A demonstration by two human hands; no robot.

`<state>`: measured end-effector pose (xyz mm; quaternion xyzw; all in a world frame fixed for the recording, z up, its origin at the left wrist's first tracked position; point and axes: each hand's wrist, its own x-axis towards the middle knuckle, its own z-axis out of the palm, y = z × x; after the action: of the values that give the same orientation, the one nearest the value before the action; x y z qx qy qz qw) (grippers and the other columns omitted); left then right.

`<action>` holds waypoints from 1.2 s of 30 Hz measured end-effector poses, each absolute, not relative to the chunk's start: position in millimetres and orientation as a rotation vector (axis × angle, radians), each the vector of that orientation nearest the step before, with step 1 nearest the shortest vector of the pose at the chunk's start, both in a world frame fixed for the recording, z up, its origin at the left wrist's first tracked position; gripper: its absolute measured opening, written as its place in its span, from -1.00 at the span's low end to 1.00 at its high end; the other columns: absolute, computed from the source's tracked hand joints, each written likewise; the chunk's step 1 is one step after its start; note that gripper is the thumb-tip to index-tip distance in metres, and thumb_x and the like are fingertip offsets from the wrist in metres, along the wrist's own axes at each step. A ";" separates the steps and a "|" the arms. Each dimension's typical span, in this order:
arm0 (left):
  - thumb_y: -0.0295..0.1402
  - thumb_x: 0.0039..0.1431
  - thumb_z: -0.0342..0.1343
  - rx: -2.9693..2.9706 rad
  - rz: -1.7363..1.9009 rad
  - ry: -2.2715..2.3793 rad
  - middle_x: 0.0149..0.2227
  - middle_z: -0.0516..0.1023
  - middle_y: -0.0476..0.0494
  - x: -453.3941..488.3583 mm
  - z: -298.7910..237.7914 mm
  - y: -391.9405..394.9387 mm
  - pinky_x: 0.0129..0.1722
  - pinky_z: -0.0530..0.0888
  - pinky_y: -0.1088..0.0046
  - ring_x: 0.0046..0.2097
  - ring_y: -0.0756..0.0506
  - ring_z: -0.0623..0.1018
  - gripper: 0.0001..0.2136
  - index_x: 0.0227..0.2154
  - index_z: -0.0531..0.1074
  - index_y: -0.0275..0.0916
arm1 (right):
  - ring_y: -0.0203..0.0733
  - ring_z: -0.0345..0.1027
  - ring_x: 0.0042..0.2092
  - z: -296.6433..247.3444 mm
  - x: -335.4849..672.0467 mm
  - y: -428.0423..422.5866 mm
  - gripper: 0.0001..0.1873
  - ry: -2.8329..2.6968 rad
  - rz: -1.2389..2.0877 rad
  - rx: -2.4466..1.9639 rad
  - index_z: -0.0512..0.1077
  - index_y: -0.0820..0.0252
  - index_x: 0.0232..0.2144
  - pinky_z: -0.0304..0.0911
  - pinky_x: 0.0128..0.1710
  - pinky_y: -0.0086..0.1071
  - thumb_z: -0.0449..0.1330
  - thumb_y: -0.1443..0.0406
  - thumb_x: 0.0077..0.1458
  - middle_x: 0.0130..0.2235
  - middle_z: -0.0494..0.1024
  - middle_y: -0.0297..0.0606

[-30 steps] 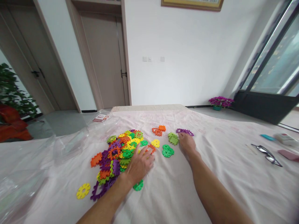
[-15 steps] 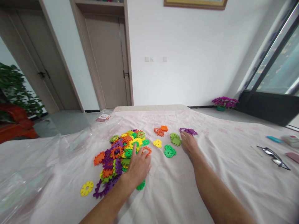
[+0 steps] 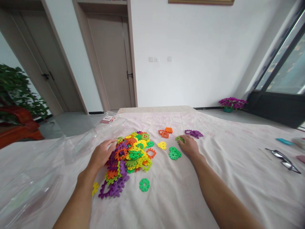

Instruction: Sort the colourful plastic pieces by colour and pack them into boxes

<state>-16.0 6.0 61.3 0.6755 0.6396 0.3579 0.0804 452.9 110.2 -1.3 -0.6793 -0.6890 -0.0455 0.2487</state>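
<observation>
A heap of flat plastic interlocking pieces [image 3: 130, 152], purple, orange, yellow and green, lies on a pale pink cloth [image 3: 178, 194]. My left hand [image 3: 102, 154] rests at the heap's left edge, fingers curled against the pieces. My right hand [image 3: 188, 145] lies palm down to the right, its fingertips closed over a light green piece [image 3: 179, 138]. A dark green piece [image 3: 174, 153] lies just left of that hand. Purple pieces [image 3: 194, 133] and orange pieces [image 3: 165, 132] lie beyond it. A single green round piece [image 3: 144, 184] sits near me.
A clear plastic bag [image 3: 47, 165] lies crumpled at the left. Black glasses [image 3: 283, 160], a teal item [image 3: 284, 142] and other small things lie at the far right. Doors, a potted plant [image 3: 16, 95] and purple flowers [image 3: 230, 103] stand beyond the cloth.
My left hand has moved from the heap's right side to its left edge, uncovering the green round piece. My right hand slid left onto the light green piece.
</observation>
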 end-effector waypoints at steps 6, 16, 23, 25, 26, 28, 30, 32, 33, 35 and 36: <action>0.01 0.24 -0.19 1.824 1.112 1.855 0.13 0.48 -0.19 -33.6 21.1 11.9 0.25 0.22 0.32 0.21 -0.15 0.39 -0.45 0.03 0.46 -0.26 | -0.05 0.34 -0.03 17.3 421.0 98.5 -0.71 -1.930 -0.197 -1.543 0.52 0.11 -0.13 0.15 0.02 -0.21 0.11 0.15 0.22 -0.08 0.56 -0.15; 0.00 0.26 -0.19 1.925 0.859 2.016 0.12 0.50 -0.08 -27.3 6.4 15.6 0.17 0.32 0.35 0.15 -0.15 0.45 -0.49 0.05 0.47 -0.15 | -0.14 0.40 -0.15 43.1 310.7 38.6 -0.63 -2.435 0.170 -0.945 0.52 0.05 -0.11 0.23 -0.16 -0.34 0.26 0.03 0.09 -0.19 0.54 -0.23; -0.02 0.27 -0.20 1.911 0.818 2.085 0.10 0.52 -0.09 -27.5 5.8 16.8 0.12 0.35 0.35 0.12 -0.16 0.48 -0.50 0.03 0.48 -0.13 | -0.23 0.40 -0.23 28.5 299.8 32.8 -0.82 -2.417 0.300 -0.955 0.50 0.08 -0.28 0.24 -0.21 -0.41 0.21 0.37 0.00 -0.28 0.55 -0.34; -0.02 0.27 -0.21 1.916 0.804 2.098 0.10 0.52 -0.10 -27.1 6.1 16.8 0.11 0.35 0.34 0.11 -0.16 0.48 -0.50 0.04 0.47 -0.13 | -0.27 0.40 -0.28 29.6 301.2 36.3 -0.79 -2.361 0.357 -0.977 0.49 0.09 -0.27 0.24 -0.25 -0.44 0.18 0.40 0.00 -0.28 0.57 -0.36; -0.02 0.28 -0.21 1.920 0.800 2.102 0.10 0.52 -0.10 -27.0 6.3 16.9 0.11 0.35 0.34 0.11 -0.17 0.48 -0.50 0.04 0.47 -0.12 | -0.28 0.39 -0.30 31.9 303.9 39.4 -0.79 -2.322 0.375 -0.993 0.49 0.10 -0.27 0.25 -0.26 -0.44 0.17 0.40 0.00 -0.28 0.57 -0.36; -0.02 0.28 -0.21 1.925 0.798 2.103 0.09 0.52 -0.10 -26.7 6.5 17.4 0.11 0.35 0.35 0.11 -0.16 0.49 -0.50 0.04 0.47 -0.12 | -0.29 0.39 -0.32 39.0 314.9 48.7 -0.80 -2.221 0.357 -1.057 0.48 0.13 -0.26 0.25 -0.27 -0.44 0.16 0.38 0.01 -0.27 0.58 -0.34; -0.02 0.28 -0.21 1.926 0.800 2.104 0.09 0.53 -0.09 -26.5 6.4 18.0 0.10 0.35 0.36 0.10 -0.16 0.49 -0.51 0.03 0.47 -0.12 | -0.26 0.40 -0.30 46.9 334.7 61.8 -0.82 -2.112 0.264 -1.172 0.48 0.14 -0.26 0.26 -0.26 -0.41 0.16 0.34 0.04 -0.26 0.58 -0.31; -0.03 0.28 -0.22 1.920 0.794 2.110 0.09 0.52 -0.10 -26.5 6.0 18.7 0.11 0.35 0.35 0.10 -0.16 0.48 -0.51 0.04 0.47 -0.12 | -0.21 0.41 -0.26 51.8 361.6 76.5 -0.81 -2.005 0.129 -1.353 0.49 0.12 -0.24 0.25 -0.23 -0.36 0.15 0.29 0.07 -0.23 0.59 -0.28; -0.03 0.29 -0.22 1.916 0.790 2.114 0.10 0.52 -0.11 -26.6 5.7 19.0 0.11 0.34 0.35 0.11 -0.16 0.48 -0.51 0.04 0.47 -0.13 | -0.19 0.41 -0.25 52.1 376.4 83.4 -0.80 -1.949 0.088 -1.469 0.50 0.10 -0.23 0.24 -0.23 -0.35 0.15 0.27 0.08 -0.20 0.59 -0.27; -0.04 0.29 -0.22 1.915 0.787 2.118 0.10 0.52 -0.12 -26.9 4.8 19.6 0.12 0.34 0.34 0.11 -0.16 0.48 -0.51 0.05 0.46 -0.14 | -0.15 0.42 -0.21 47.9 405.5 94.9 -0.74 -1.815 0.031 -1.692 0.51 0.06 -0.17 0.24 -0.21 -0.33 0.13 0.26 0.09 -0.17 0.59 -0.27; -0.04 0.29 -0.22 1.914 0.789 2.118 0.09 0.52 -0.11 -27.1 4.2 19.9 0.11 0.34 0.35 0.11 -0.16 0.48 -0.51 0.04 0.46 -0.13 | -0.11 0.42 -0.16 43.8 418.4 99.1 -0.71 -1.777 0.009 -1.771 0.51 0.06 -0.14 0.24 -0.19 -0.31 0.12 0.25 0.09 -0.15 0.59 -0.26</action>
<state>-27.1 19.9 4.2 0.6437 0.7122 0.2652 0.0897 418.4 99.1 43.8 -0.6710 -0.6731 0.0034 0.3110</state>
